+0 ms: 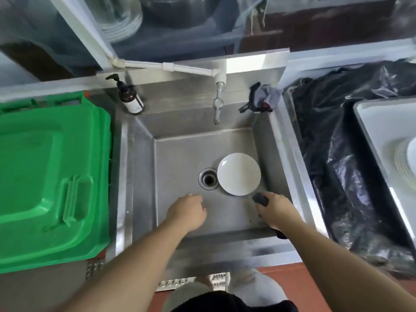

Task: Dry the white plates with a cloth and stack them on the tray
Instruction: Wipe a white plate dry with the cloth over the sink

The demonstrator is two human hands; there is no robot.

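While both hands reach down into the sink (144,154), the left hand (188,210) hangs loosely curled and grasps nothing; the right hand (275,210) grips a dark cloth (260,198), bunched at the fingers. One white plate (239,174) lies flat on the sink floor, just beside the drain (208,178) and just ahead of the cloth. Judged step: picking up the next plate to dry. Next move likely needs the free left hand to lift the plate's rim off the steel so the cloth can wipe it. Tray (369,122) sits at far right with a plate stack (405,161) partly in view. Bottle (130,97) label unreadable; no other writing legible.
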